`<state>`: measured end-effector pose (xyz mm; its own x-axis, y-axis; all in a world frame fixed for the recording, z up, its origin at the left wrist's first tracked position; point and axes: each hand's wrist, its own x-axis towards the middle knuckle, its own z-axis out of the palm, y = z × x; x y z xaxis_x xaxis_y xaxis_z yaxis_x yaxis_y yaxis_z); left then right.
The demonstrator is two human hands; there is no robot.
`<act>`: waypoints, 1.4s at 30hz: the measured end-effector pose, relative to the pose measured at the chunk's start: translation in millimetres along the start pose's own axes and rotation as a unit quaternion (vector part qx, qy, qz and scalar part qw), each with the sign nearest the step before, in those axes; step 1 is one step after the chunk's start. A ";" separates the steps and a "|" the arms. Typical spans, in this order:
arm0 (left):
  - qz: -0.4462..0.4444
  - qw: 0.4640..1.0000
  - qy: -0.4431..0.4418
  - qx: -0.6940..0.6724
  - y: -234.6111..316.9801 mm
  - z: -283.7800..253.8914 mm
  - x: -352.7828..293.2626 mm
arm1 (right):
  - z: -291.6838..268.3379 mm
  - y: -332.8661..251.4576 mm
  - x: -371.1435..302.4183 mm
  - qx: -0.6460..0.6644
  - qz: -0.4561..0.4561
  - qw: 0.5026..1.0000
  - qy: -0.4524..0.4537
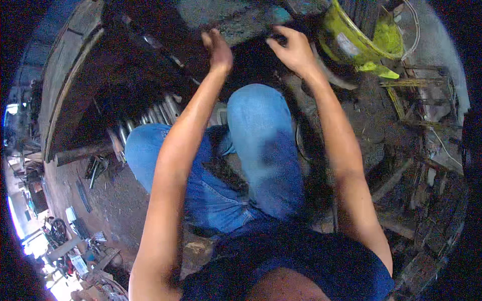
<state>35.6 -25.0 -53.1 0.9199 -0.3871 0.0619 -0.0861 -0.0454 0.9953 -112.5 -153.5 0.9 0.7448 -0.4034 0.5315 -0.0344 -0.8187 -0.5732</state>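
Note:
Both my arms reach forward past my bent knees toward a greyish, rough-looking surface (226, 22) at the top of the view. My left hand (219, 51) is raised near its lower left edge, slightly blurred, with its fingertips apart and nothing visible in it. To the right, my right hand (295, 51) is open, thumb and forefinger apart in a curved shape. No object shows between them. Dark shadow lies between the two hands, and I cannot make out whether either one touches the surface.
A yellow-green bucket (339, 37) with a thin handle hangs or stands at the upper right. Several metal rods or tubes (163, 110) lie beyond my left knee. A curved wooden panel (68, 70) rises at the left; tools and clutter (75, 246) fill the lower left. Timber pieces (427, 200) crowd the right.

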 end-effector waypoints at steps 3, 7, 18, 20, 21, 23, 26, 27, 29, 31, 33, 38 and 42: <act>0.020 0.999 0.012 -0.034 -11.2 4.9 7.3 | 29.8 -10.1 52.3 -0.036 0.024 0.988 -0.146; 0.070 0.990 0.090 -0.081 -17.9 10.8 13.7 | 69.0 -5.4 88.2 -0.093 -0.035 0.968 -0.230; 0.047 0.984 0.133 -0.106 -28.5 14.9 13.7 | 114.3 -4.4 118.6 -0.094 -0.027 0.966 -0.239; 0.006 0.984 0.109 -0.141 -35.6 16.0 15.8 | 122.0 -5.0 127.3 -0.083 -0.034 0.970 -0.226; -0.011 0.983 0.096 -0.155 -37.4 16.7 16.9 | 126.7 -5.3 130.7 -0.089 -0.051 0.968 -0.230; -0.008 0.982 0.079 -0.173 -37.5 16.8 17.2 | 136.9 -6.0 135.1 -0.093 -0.067 0.966 -0.232; 0.019 0.982 0.068 -0.175 -29.3 13.0 15.2 | 151.1 -6.1 136.5 -0.078 -0.132 0.945 -0.288; 0.024 0.982 0.064 -0.175 -25.6 12.2 12.6 | 155.4 -6.2 136.0 -0.033 -0.144 0.941 -0.304; -0.012 0.976 0.039 -0.214 -18.7 10.8 7.1 | 160.6 -4.7 135.9 -0.007 -0.132 0.929 -0.346; -0.021 0.988 0.073 -0.131 -11.4 7.5 7.4 | 162.0 -2.3 136.5 -0.003 -0.167 0.929 -0.330; -0.012 0.985 0.078 -0.151 -5.2 7.9 4.5 | 159.7 0.0 137.6 -0.019 -0.183 0.925 -0.332; -0.078 0.973 0.062 -0.208 12.8 9.2 -8.0 | 143.4 -0.4 136.4 -0.061 -0.219 0.917 -0.327; -0.036 0.968 0.070 -0.237 19.4 12.4 -5.0 | 125.6 -5.1 131.7 -0.078 -0.219 0.922 -0.311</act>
<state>24.6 -35.3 -35.0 0.9626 -0.2689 -0.0323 0.1349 0.3725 0.9182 69.5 -151.2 -4.5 0.9459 0.2527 0.2037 0.3018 -0.9156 -0.2658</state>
